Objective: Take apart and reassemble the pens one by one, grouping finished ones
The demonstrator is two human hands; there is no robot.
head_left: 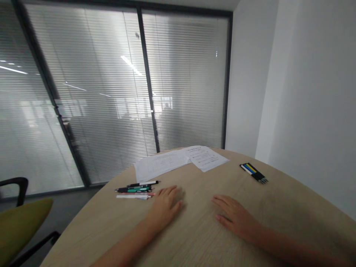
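Note:
My left hand (164, 205) lies flat on the round wooden table (194, 237), palm down, fingers stretched out and holding nothing. A loose cluster of pens (136, 190) lies just to its left, a short gap away. My right hand (235, 218) also rests flat on the tabletop with its fingers spread and nothing in it. Beyond the hands lie two printed sheets of paper (180, 159). A small bundle of coloured pens (253, 172) sits to the far right of the right hand.
A glass partition with lowered blinds (111, 92) stands behind the table, and a white wall (306, 92) runs along the right. A chair with an olive-green seat and black armrest (19, 222) stands at the lower left.

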